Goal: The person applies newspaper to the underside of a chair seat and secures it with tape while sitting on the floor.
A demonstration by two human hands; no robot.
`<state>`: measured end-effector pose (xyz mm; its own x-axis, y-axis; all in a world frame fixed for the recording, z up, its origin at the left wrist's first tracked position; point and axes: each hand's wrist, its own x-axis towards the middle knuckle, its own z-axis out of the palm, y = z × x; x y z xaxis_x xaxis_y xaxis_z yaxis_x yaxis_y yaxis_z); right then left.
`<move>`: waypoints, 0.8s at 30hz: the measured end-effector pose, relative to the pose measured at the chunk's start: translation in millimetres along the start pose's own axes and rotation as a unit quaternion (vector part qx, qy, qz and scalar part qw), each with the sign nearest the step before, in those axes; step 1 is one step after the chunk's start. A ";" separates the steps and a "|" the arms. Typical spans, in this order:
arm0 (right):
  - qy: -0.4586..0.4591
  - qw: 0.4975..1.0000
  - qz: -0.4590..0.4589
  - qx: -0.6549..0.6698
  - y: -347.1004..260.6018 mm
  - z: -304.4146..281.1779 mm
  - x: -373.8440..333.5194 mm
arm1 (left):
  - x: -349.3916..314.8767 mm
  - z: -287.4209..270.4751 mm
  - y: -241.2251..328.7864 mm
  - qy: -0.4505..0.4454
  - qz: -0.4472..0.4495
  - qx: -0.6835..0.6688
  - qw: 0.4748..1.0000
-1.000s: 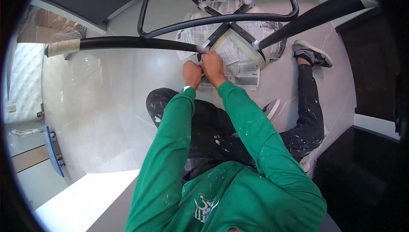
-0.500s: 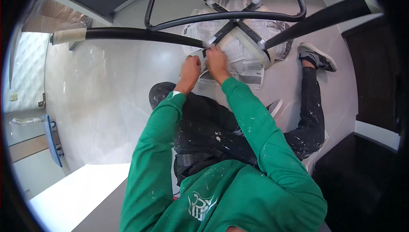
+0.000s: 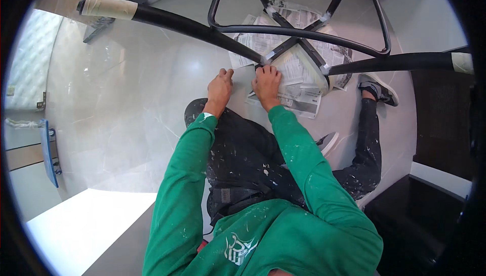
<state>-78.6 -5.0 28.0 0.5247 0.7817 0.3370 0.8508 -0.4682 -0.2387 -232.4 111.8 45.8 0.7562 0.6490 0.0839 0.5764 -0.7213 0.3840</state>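
An upturned stool has black metal legs [image 3: 202, 32] and a black cross brace [image 3: 283, 48] over a seat wrapped in newspaper [image 3: 298, 106]. My left hand [image 3: 218, 92] is closed in a pinch just left of the seat's near edge. Beside it, my right hand [image 3: 267, 84] has its fingers curled over that edge, where the left leg meets the brace. A flat greyish piece [image 3: 244, 77] shows between the hands; its kind is unclear. Whatever my fingers grip is too small or hidden to name.
Masking tape [image 3: 109, 7] wraps the left leg's end. A black footrest ring [image 3: 298, 32] spans the legs. My shod foot [image 3: 378, 88] rests on the floor to the right. At far left stands a blue board with small wheels [image 3: 49, 152].
The stool sits lower and further right in view, its left leg now slanting more. My left hand has moved away from my right, widening the gap between them.
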 end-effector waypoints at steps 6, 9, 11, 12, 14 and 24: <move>0.030 0.998 0.024 -0.048 5.2 7.1 -5.8 | 10.3 8.8 3.1 -0.087 -0.020 -0.005 0.996; 0.010 1.000 0.000 -0.008 5.3 1.3 -9.4 | 10.2 8.1 0.6 -0.126 -0.037 0.048 0.990; 0.014 1.000 -0.001 -0.001 4.3 -5.0 -2.0 | 10.9 5.3 2.1 -0.130 -0.026 0.087 0.987; -0.006 1.000 0.011 0.022 9.9 -11.7 0.8 | 11.7 5.9 6.9 -0.113 -0.036 0.100 0.988; -0.057 0.994 0.031 0.083 -3.7 -29.5 2.0 | 0.9 3.7 2.8 -0.089 -0.073 0.134 0.984; 0.087 0.909 0.209 0.351 104.8 -134.4 -97.8 | 13.1 85.6 75.4 0.137 -0.194 -0.354 0.905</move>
<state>-36.9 -185.9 92.4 0.8466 0.4898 0.2084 0.3809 -0.2838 -0.8800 -152.6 45.2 -2.9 0.3785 0.9256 0.0046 0.3659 -0.1543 0.9178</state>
